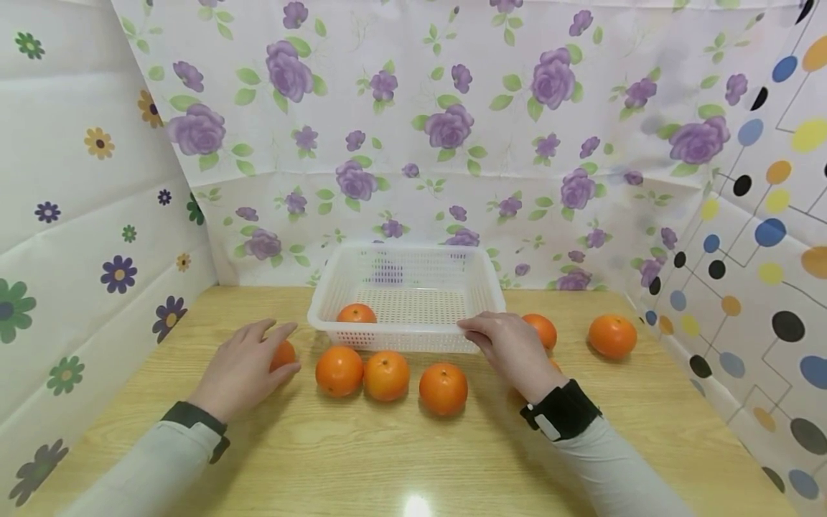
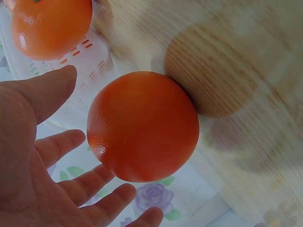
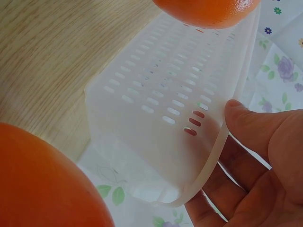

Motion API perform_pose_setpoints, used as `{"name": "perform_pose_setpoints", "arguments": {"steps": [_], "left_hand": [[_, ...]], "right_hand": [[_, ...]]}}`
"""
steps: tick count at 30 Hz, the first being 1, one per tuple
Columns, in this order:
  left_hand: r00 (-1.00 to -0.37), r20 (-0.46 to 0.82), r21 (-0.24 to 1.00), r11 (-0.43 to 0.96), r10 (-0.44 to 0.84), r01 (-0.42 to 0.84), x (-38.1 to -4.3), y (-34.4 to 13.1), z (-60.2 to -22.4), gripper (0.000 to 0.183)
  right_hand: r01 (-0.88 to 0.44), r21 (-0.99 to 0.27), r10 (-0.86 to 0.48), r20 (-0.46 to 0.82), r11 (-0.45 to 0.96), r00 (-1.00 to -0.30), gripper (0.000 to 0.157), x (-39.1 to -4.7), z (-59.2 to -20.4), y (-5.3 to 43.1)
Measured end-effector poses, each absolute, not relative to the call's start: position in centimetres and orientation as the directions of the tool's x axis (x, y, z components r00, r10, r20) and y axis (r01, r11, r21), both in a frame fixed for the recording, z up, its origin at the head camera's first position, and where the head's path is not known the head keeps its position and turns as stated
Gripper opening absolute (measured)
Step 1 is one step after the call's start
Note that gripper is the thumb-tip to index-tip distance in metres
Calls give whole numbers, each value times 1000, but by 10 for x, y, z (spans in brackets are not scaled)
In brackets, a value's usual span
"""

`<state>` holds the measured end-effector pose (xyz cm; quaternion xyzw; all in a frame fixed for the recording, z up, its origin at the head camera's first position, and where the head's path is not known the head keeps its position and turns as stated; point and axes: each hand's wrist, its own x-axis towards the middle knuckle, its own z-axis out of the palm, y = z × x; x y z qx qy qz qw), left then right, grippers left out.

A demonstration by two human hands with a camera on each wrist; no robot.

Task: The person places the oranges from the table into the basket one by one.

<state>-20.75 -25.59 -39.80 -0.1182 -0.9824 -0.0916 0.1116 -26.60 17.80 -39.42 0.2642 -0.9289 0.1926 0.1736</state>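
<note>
My left hand [image 1: 240, 370] reaches around an orange [image 2: 143, 126] on the table at the left, its fingers spread and loosely bent. In the left wrist view a gap shows between the thumb and the fruit; whether a fingertip touches it I cannot tell. With my right hand [image 1: 510, 353] I pinch the near rim of a white perforated plastic basket [image 1: 413, 329] at its right corner, thumb on one side and fingers on the other, as the right wrist view shows. One orange [image 1: 356, 313] lies inside the basket, at its front left.
In front of the basket sit three oranges: one at left [image 1: 339, 371], one beside it [image 1: 386, 375] and one further right [image 1: 443, 388]. More oranges lie on the right, one [image 1: 539, 330] partly behind my hand and another [image 1: 612, 336] farther out. Patterned cloths [image 1: 413, 172] enclose the wooden table [image 1: 362, 459].
</note>
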Motion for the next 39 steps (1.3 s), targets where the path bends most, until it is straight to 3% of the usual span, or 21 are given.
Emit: {"name": "perform_pose_setpoints", "arguments": {"steps": [39], "left_hand": [[-966, 196, 191, 960, 168, 206, -201, -260, -398, 65]], "right_hand": [[-552, -273, -422, 413, 788, -807, 26, -265, -392, 177]]}}
